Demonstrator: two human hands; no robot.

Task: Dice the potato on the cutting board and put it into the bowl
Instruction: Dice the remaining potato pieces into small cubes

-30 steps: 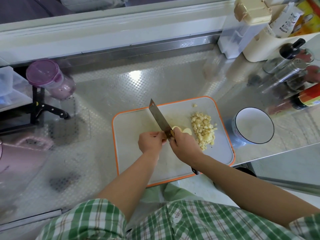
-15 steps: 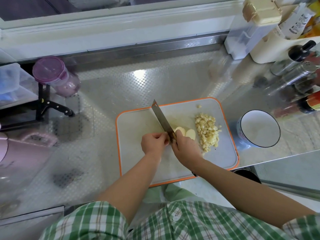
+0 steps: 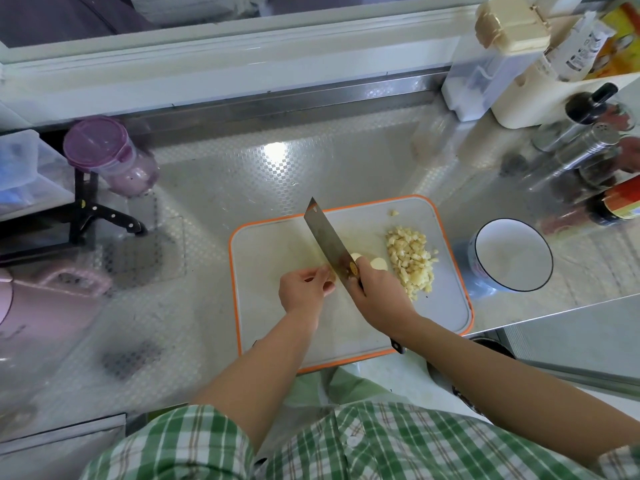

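A grey cutting board with an orange rim (image 3: pixel 446 306) lies on the steel counter. On its right part sits a pile of diced potato (image 3: pixel 410 259). Two pale potato slices (image 3: pixel 377 263) lie just left of the pile. My right hand (image 3: pixel 379 296) grips the handle of a cleaver (image 3: pixel 327 237), whose blade points away and to the left. My left hand (image 3: pixel 304 289) is left of the blade with curled fingers; a potato piece under its fingertips is mostly hidden. An empty white bowl with a dark rim (image 3: pixel 512 259) stands right of the board.
Bottles and shakers (image 3: pixel 588 143) and a cream container (image 3: pixel 512 26) crowd the back right. A purple-lidded jar (image 3: pixel 110 154) and a black knife (image 3: pixel 110 216) are at the left, a pink kettle (image 3: pixel 45 306) lower left. The counter edge drops at the right front.
The cleaver has shifted slightly left, and the two cut slices now lie apart from the blade on its right. My left hand has edged left.
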